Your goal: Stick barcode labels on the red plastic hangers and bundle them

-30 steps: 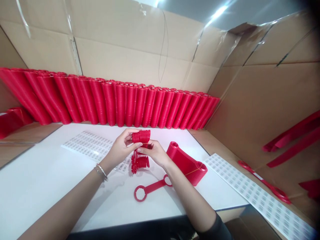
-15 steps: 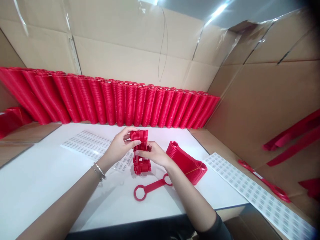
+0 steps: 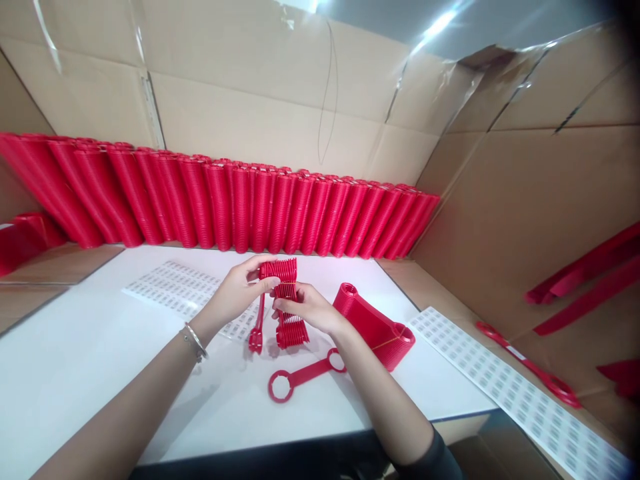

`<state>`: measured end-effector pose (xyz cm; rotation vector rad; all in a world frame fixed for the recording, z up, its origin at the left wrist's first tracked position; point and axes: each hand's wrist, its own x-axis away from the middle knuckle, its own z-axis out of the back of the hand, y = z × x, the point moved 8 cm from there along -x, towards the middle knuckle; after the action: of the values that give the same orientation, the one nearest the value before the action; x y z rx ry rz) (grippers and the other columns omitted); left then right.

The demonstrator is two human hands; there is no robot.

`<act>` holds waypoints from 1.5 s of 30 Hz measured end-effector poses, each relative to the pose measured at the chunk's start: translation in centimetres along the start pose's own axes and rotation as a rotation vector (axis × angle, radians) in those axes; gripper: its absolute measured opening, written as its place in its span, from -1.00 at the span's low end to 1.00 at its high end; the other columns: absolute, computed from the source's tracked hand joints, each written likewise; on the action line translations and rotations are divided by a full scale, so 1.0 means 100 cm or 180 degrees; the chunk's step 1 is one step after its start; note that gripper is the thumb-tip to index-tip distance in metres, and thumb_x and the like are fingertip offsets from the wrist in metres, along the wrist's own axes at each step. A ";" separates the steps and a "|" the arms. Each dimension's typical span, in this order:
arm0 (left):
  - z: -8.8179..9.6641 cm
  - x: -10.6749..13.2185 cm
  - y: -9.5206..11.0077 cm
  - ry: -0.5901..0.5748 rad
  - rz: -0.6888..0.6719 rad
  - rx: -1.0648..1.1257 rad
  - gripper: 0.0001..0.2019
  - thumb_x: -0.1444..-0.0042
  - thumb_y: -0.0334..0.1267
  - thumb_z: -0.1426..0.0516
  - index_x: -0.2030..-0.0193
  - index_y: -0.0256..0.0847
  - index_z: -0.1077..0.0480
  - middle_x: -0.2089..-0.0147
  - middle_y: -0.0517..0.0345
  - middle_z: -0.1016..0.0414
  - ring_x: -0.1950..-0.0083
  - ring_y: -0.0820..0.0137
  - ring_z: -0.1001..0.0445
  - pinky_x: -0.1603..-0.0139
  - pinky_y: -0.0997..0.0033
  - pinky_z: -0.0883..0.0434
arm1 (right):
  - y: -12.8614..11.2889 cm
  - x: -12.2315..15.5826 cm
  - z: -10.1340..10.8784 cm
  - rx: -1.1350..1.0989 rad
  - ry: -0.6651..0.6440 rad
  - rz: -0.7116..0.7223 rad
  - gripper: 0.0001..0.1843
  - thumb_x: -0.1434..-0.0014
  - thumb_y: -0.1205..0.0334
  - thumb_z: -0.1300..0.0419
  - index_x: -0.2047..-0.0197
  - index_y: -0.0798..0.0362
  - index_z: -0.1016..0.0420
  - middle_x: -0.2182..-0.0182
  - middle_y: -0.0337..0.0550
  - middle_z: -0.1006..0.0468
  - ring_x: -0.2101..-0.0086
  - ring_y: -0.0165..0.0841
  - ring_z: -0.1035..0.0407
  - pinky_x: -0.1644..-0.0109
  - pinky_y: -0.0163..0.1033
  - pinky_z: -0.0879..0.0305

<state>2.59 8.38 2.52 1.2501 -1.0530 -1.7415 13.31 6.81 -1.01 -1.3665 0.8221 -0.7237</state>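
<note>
My left hand (image 3: 246,285) is closed around the upper end of a small stack of red plastic ring-ended wrenches (image 3: 292,335). Lower on the same stack, my right hand (image 3: 316,309) grips it from the right side. A few wrenches (image 3: 257,333) fan out from the stack to the left, their lower ends apart from the others. Flat on the table below lies a single red wrench (image 3: 310,372) with a ring at each end; my right forearm partly covers its right ring. Right of my hands rests a larger bundle of red wrenches (image 3: 370,323) with a thin band around it.
Tall stacks of red wrenches (image 3: 260,210) line the back against a cardboard wall (image 3: 240,87). A label sheet (image 3: 173,290) lies on the white table (image 3: 90,360) behind my left hand. Another label sheet (image 3: 505,380) and a labelled red wrench (image 3: 530,363) are at the right.
A few wrenches have swung apart from the held stack toward the left, opening a gap. The stack's lower end has shifted slightly right. Both hands keep their hold.
</note>
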 end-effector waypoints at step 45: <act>0.011 0.009 -0.003 0.0492 0.0376 0.1836 -0.67 0.03 -0.26 -0.23 0.08 -0.13 -0.32 0.12 0.11 -0.47 0.21 0.35 -0.52 0.22 0.36 -0.46 | -0.029 0.062 0.037 0.0724 0.2096 0.0673 -0.65 -0.14 0.08 -0.06 0.05 0.03 -0.39 0.38 -0.19 -0.40 0.52 -0.47 -0.25 0.44 -0.30 -0.29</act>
<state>1.31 7.93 2.12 1.5969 -1.5634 -1.2634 19.80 3.35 1.48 -0.8158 1.3307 -1.0824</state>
